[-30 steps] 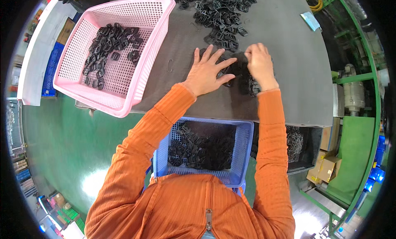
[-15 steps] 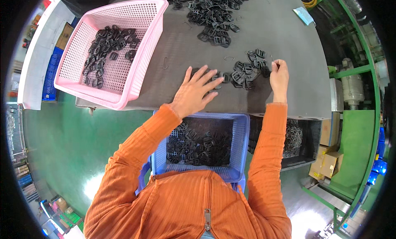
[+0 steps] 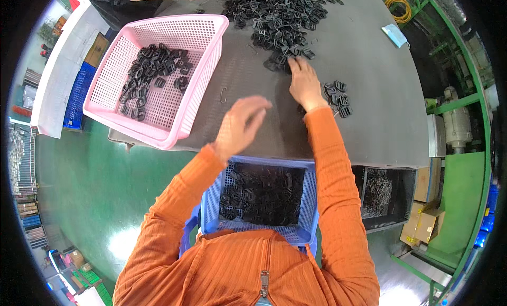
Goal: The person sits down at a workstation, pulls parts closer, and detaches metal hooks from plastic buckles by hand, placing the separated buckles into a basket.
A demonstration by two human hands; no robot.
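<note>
Pink basket (image 3: 195,97) is standing at the near-left corner of the table (image 3: 385,100), holding black buckles (image 3: 161,60). Left hand (image 3: 243,127) is hovering by the near edge, thumb spread from fingers. Right hand (image 3: 305,85) is touching the near end of the buckle pile (image 3: 287,23); its grip cannot be determined.

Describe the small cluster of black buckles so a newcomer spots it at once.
On the grey table, find the person's right hand at the near end of the big black pile. Just right of its wrist lies the small cluster of black buckles, apart from that pile and far smaller.
</note>
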